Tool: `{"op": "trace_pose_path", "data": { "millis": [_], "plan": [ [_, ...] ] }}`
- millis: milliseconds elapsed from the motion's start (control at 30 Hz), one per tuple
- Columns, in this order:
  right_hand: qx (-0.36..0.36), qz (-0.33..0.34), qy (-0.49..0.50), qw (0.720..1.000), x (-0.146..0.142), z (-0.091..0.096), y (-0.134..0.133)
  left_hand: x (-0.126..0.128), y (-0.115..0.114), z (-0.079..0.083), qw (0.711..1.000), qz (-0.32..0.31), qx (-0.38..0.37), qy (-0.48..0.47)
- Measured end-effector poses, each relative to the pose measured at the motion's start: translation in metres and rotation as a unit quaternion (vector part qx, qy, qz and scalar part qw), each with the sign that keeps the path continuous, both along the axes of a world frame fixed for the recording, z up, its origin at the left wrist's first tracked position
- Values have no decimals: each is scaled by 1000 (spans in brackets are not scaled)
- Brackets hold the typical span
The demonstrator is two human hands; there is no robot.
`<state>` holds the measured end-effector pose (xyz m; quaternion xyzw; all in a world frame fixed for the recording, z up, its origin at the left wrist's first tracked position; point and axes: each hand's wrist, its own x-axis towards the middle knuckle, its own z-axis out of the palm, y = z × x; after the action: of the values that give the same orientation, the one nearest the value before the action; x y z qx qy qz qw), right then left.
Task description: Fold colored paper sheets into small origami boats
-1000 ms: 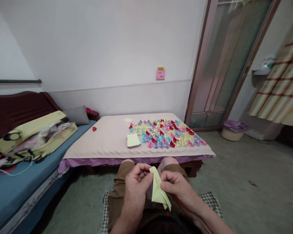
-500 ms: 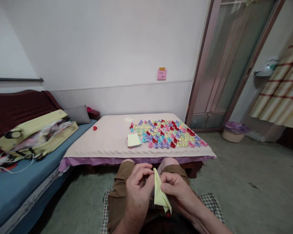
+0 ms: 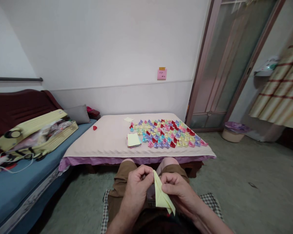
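Yellow paper (image 3: 162, 194): folded, over the lap (image 3: 122, 178)
Left hand (image 3: 136, 189): fingers pinched together at the paper's top tip
Right hand (image 3: 177, 188): fingers closed on its right edge
Bench (image 3: 102, 138): paper stack (image 3: 133, 140) beside many small folded pieces (image 3: 169, 134)
Wall (image 3: 117, 48): pink note (image 3: 161, 74)

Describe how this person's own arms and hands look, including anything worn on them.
The left hand and right hand are ungloved. The forearms show no sleeves up to the picture's edge. I see no watch, bracelet, ring or marking, though some fingers are partly hidden.
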<state>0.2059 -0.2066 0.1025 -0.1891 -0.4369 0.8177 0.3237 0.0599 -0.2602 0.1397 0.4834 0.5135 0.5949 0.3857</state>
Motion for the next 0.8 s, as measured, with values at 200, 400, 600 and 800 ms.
{"op": "trace_pose_path", "data": {
  "millis": [200,400,600,800],
  "plan": [
    [49,-28,-69,996,5,5,6,-2,0,1,999,-36,-25,3],
    [197,-61,-188,960,8,15,11,-6,2,-5,998,-34,-50,31],
    [256,-47,-224,939,11,25,9,-7,6,-11,998,25,-40,-30],
    [293,-117,-209,926,19,33,16,-8,7,-5,990,39,-3,-133]
  ]
}}
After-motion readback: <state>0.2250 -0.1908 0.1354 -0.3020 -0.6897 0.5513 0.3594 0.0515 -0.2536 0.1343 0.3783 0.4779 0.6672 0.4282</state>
